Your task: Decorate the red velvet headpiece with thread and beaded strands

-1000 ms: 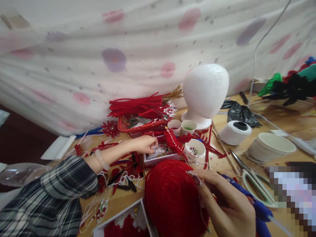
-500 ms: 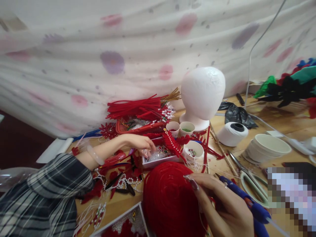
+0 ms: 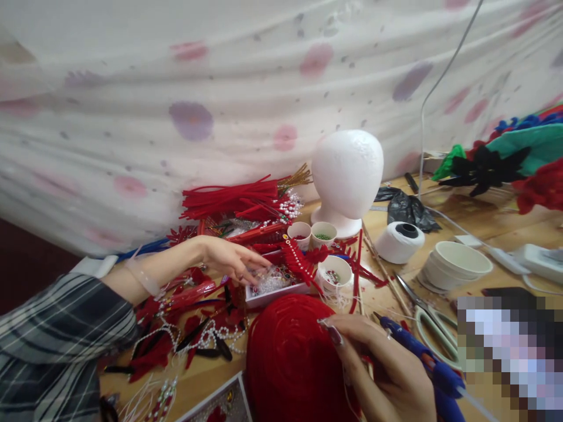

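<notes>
My left hand hovers with fingers apart over a white box of clear and coloured beads. Nothing shows between its fingers. At the lower right my right hand has thumb and forefinger pressed together beside the red rounded piece; what the fingertips pinch is too small to make out. A thin thread hangs below that hand. White cups of red beads, green beads and mixed beads stand behind the red piece.
A white foam head stands at the back. To the right are a thread cone, stacked cups, scissors and a blue glue gun. Pearl strings and red stems lie on the left.
My left hand has spread its fingers and lifted slightly from the beads. My right hand keeps its pinch by the red piece. The camera view has shifted a little to the right.
</notes>
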Demonstrator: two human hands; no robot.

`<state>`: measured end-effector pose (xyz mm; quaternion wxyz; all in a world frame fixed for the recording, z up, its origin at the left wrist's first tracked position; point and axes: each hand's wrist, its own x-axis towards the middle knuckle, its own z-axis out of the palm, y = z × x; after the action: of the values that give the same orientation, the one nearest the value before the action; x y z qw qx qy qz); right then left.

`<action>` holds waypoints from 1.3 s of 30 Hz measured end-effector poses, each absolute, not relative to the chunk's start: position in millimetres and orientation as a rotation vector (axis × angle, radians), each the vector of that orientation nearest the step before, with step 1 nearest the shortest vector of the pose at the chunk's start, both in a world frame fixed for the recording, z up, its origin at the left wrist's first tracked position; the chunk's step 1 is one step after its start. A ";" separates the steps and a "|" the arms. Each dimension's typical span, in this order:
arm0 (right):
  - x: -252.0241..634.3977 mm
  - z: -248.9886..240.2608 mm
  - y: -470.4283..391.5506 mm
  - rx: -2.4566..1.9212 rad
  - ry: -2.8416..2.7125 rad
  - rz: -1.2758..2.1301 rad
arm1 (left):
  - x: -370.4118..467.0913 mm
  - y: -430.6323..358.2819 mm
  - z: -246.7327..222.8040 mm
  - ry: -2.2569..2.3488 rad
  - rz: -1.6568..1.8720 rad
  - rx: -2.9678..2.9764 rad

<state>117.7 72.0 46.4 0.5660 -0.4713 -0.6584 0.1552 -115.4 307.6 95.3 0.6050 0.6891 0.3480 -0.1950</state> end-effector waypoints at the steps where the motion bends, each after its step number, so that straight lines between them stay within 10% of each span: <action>1: 117.6 46.9 72.4 -1.107 -1.550 0.362 | -115.5 307.0 97.1 0.813 -0.437 1.617; 18: 118.2 41.6 72.9 -1.011 -1.576 0.364 | -117.7 302.9 106.0 1.170 0.173 2.837; 39: 114.1 39.2 73.3 -0.986 -1.562 0.338 | -98.5 292.9 18.5 0.506 0.129 3.249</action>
<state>114.1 73.3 39.2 0.5907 -0.4239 -0.6711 0.1452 -98.5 292.9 18.5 -0.0746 0.9846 0.1532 0.0390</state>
